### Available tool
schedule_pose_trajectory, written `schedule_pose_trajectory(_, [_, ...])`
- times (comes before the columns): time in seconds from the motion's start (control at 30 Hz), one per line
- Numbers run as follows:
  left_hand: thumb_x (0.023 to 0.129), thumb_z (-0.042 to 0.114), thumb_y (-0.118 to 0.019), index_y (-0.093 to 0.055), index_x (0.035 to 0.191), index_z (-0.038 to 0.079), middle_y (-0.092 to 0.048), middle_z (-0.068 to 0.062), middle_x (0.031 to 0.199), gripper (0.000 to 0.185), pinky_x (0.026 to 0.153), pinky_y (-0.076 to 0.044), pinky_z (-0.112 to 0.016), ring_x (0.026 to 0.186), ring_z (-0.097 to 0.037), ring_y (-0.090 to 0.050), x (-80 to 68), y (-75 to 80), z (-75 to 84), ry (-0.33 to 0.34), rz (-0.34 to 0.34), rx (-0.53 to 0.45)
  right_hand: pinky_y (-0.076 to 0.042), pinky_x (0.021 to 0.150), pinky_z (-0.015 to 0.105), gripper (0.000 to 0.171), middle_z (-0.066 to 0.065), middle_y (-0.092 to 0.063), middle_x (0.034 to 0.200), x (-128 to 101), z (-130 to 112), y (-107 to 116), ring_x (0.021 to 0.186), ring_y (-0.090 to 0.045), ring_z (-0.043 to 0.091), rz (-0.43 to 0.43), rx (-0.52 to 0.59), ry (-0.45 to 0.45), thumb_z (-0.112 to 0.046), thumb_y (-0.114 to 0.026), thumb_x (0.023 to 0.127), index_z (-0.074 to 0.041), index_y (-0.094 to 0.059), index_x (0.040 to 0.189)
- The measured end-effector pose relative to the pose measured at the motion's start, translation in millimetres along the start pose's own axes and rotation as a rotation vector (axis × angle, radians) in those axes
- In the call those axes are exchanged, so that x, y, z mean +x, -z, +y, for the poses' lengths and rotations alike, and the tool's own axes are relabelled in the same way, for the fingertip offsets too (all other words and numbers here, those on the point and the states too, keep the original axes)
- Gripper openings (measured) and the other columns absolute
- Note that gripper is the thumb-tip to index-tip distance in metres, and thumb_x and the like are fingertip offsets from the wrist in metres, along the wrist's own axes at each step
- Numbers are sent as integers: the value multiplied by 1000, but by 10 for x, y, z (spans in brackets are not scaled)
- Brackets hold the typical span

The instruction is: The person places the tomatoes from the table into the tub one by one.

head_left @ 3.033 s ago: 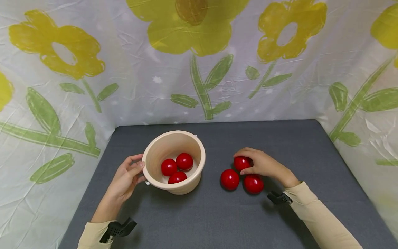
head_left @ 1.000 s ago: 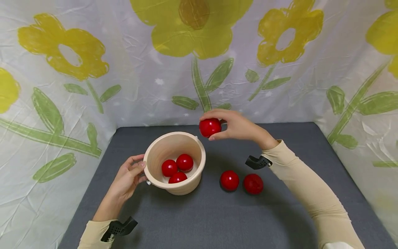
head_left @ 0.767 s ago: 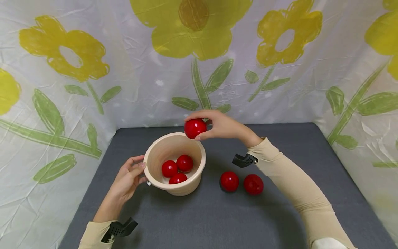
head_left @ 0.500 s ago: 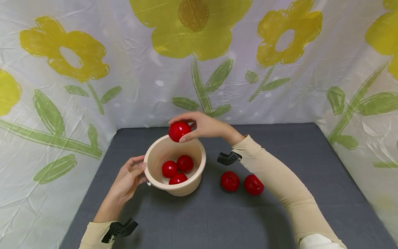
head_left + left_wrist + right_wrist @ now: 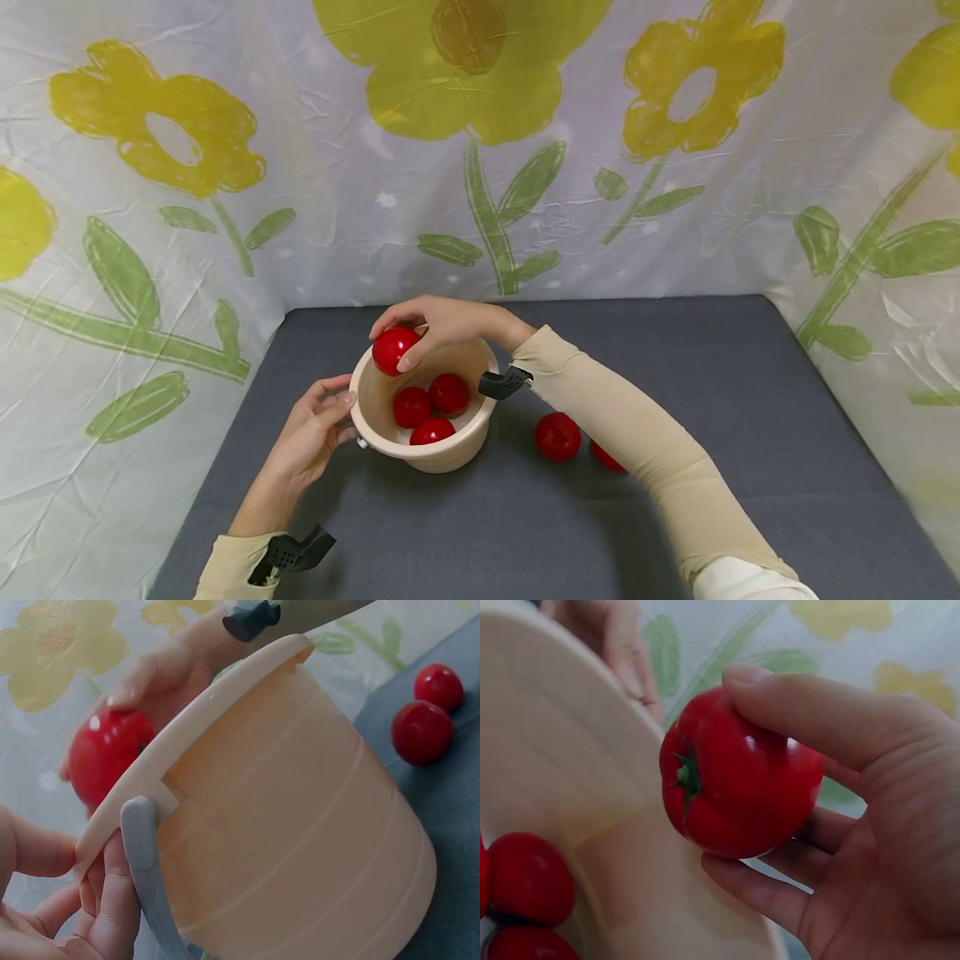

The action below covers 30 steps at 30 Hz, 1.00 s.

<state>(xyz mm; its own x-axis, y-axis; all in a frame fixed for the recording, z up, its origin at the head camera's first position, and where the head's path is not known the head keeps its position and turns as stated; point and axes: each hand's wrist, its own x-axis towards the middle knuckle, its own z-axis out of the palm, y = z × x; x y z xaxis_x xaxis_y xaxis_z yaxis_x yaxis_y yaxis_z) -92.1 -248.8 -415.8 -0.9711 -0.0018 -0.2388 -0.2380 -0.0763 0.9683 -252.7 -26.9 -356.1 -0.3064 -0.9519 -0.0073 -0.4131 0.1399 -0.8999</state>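
Gripping a red tomato in curled fingers, the right hand hangs over the bucket's rim at about 11 o'clock, well placed for lowering it in. Steadying the bucket at 9 o'clock, the left hand pinches its rim. Three tomatoes lie inside; two more rest on the table at 3 o'clock

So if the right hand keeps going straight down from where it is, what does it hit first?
Probably the three tomatoes in the bucket. The right hand holds a tomato over the far-left rim, though depth is unclear.
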Motion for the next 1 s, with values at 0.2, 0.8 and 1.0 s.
schedule_pose_trajectory(0.2, [101, 10, -53, -39, 126, 13, -65, 10, 101, 28, 70, -58, -21, 86, -4, -66, 8, 5, -25, -6, -13, -5, -56, 92, 31, 53, 2, -61, 125, 73, 40, -140, 114, -57, 17, -70, 73, -120, -17, -78, 82, -15, -56, 131])
schedule_pose_trajectory(0.8, [101, 9, -53, -39, 126, 12, -62, 8, 99, 28, 69, -59, -21, 85, -3, -67, 3, 3, -15, -18, -11, -5, -51, 97, 25, 48, 2, -63, 125, 152, 156, -306, 116, -55, 15, -142, -24, -91, -18, -78, 84, -12, -60, 127])
schedule_pose_trajectory(1.0, [102, 11, -53, -39, 126, 12, -63, 8, 102, 28, 68, -58, -20, 88, -4, -67, 3, 4, -9, -8, -5, 9, -51, 101, 29, 47, 10, -64, 129, 138, 144, -294, 122, -59, 22, -131, 88, -128, -18, -76, 86, -8, -58, 129])
